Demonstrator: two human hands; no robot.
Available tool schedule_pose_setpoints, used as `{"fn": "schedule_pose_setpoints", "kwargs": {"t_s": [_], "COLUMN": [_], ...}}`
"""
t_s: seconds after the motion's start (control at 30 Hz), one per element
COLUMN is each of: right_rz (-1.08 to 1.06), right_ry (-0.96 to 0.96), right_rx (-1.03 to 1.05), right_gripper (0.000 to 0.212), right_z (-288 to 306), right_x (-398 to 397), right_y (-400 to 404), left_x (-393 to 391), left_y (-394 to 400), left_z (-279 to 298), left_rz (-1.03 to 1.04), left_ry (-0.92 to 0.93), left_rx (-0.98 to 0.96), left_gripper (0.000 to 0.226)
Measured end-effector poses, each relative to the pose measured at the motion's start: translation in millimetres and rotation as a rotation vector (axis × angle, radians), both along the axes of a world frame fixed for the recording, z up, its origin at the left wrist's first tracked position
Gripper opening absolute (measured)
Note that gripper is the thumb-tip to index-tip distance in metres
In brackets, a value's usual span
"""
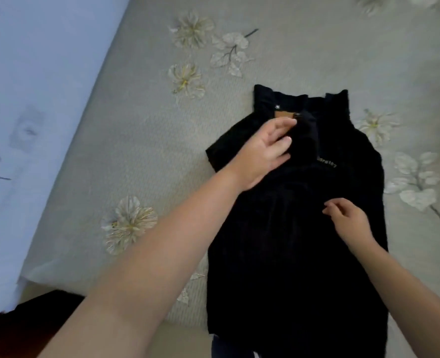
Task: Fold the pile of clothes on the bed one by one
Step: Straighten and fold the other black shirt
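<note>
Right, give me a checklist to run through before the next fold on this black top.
1. Black top lies flat on the bedspread: ok, collar away from the person.
2. Left hand at the collar: ok, fingers straight, near the tan label.
3. Right hand on the middle of the top: ok, fingers loosely bent; a pinch on cloth: cannot tell.
4. Sides tucked in evenly: cannot tell, the cloth is too dark.
5. Hem flat on the bed: not ok, it hangs past the edge.
6. Free bedspread beside the top: ok on both sides.
</note>
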State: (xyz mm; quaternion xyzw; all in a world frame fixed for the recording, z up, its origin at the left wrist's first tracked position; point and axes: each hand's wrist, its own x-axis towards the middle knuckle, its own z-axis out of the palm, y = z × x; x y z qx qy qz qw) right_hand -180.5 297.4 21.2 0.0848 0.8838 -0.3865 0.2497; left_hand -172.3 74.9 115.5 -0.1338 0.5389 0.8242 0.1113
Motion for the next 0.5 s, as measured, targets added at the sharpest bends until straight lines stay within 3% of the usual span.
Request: {"fn": "schedule_pose_setpoints", "kwargs": {"t_s": [0.07, 0.13, 0.2, 0.27, 0.33, 0.5], "right_rz": [-0.148, -0.254, -0.281, -0.202, -0.084, 0.349], "right_ry": [0.003, -0.012, -0.017, 0.001, 0.072, 0.333], "right_rx": [0.012, 0.026, 0.032, 0.062, 0.109, 0.279], "right_gripper": [0.016, 0.017, 0.016, 0.01, 0.027, 0.075], "right_z": [1, -4, -11, -19, -26, -35], "right_x": [-2, 3, 10, 15, 13, -19], "right_y": [36, 63, 78, 78, 70, 38], "left_x": [-6, -2, 7, 21, 32, 34], "left_y": [36, 48, 43, 27, 8, -15], "left_z": [-13, -33, -58, -86, -108, -138], "left_rz": [-0.141, -0.049, -0.026, -0.125, -0.209, -0.364], "left_ry": [-0.048, -0.131, -0.182, -0.221, -0.3, -0.396], "left_rx": [-0.076, -0.22, -0.595, -1.014, -1.274, -1.529], "left_gripper": [0.024, 0.022, 0.021, 0.031, 0.047, 0.061]}}
